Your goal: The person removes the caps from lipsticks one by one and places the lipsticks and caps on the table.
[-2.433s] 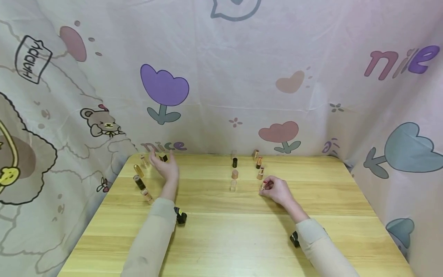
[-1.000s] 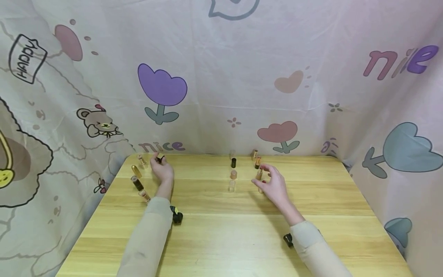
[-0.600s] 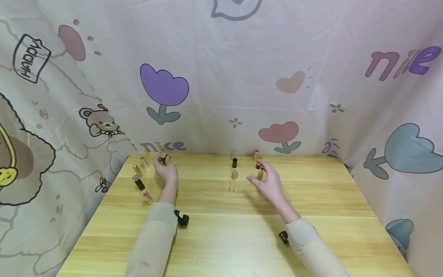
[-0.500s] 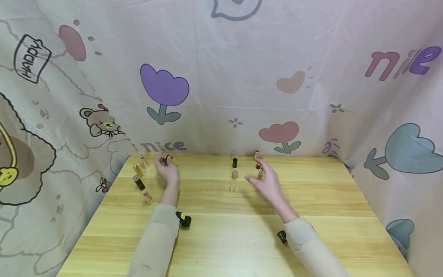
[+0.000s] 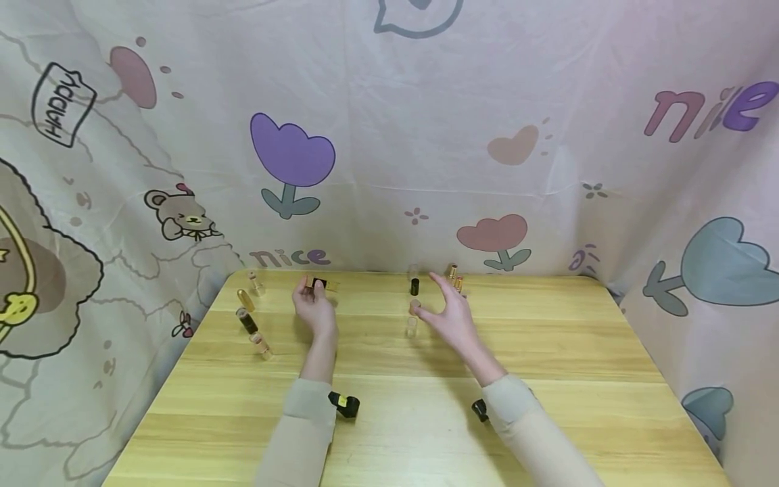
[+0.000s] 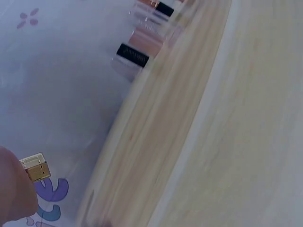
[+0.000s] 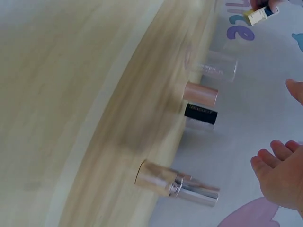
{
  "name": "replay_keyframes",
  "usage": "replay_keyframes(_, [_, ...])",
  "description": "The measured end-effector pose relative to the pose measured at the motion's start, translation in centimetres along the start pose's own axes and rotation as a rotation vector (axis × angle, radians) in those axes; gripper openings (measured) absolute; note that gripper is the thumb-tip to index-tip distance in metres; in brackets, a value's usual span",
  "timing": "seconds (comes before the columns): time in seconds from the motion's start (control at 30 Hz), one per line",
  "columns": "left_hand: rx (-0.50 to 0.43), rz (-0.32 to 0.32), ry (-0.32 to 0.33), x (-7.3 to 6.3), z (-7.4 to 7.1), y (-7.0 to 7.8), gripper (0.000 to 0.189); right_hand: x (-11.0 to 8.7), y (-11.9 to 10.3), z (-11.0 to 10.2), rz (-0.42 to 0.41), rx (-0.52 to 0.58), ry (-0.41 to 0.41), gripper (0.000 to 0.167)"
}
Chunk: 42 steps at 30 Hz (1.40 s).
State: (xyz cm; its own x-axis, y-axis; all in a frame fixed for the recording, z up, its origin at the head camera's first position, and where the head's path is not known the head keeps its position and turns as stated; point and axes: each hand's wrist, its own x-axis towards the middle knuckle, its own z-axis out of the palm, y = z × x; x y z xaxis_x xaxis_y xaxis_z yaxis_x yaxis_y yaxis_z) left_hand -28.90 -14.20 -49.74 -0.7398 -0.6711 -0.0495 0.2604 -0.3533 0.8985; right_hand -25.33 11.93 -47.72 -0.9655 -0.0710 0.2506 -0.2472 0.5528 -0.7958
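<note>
My left hand pinches a lipstick with a black band and gold parts, lying sideways above the table at the back left. In the left wrist view its gold end juts past my thumb. My right hand is spread wide with nothing in it, reaching toward a row of lipstick caps. That row has a black cap, a pinkish cap and clear caps. Uncapped lipsticks stand right of it, some hidden behind my right hand; the right wrist view shows a gold lipstick tube.
Several capped lipsticks stand along the table's left side, among them a gold one, a black one and a clear-topped one. A printed cloth hangs behind the wooden table.
My left hand has picked up the gold-and-black lipstick and carried it to the right. My right hand has let go of a red-tipped lipstick, opened, and moved left and away from me.
</note>
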Motion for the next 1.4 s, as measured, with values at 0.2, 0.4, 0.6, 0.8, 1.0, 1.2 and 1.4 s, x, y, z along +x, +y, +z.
replay_keyframes(0.2, [-0.001,-0.041,-0.028,-1.7,0.6,0.1,0.042,0.5,-0.6,0.9,-0.03,-0.017,-0.009,0.09])
replay_keyframes(0.4, [-0.034,-0.064,-0.035,-3.4,1.2,0.4,0.04,0.9,-1.1,1.7,-0.068,-0.02,-0.024,0.091])
replay_keyframes(0.6, [-0.044,-0.065,-0.068,-4.9,1.8,0.3,0.04,1.2,-1.5,2.5,-0.104,-0.013,-0.044,0.09])
replay_keyframes(0.8, [-0.058,-0.057,-0.121,-6.5,2.3,0.0,0.038,1.2,-1.9,3.2,-0.147,-0.043,-0.05,0.089])
replay_keyframes(1.0, [-0.046,-0.046,-0.175,-7.9,2.6,-0.4,0.042,1.1,-2.3,3.7,-0.216,-0.04,-0.067,0.083])
replay_keyframes(1.2, [-0.017,-0.047,-0.24,-8.9,2.6,-1.0,0.046,0.7,-2.7,4.0,-0.232,-0.042,-0.102,0.069])
replay_keyframes(1.4, [0.005,-0.046,-0.262,-9.5,2.6,-1.3,0.044,0.2,-2.6,4.3,-0.278,-0.052,-0.088,0.054])
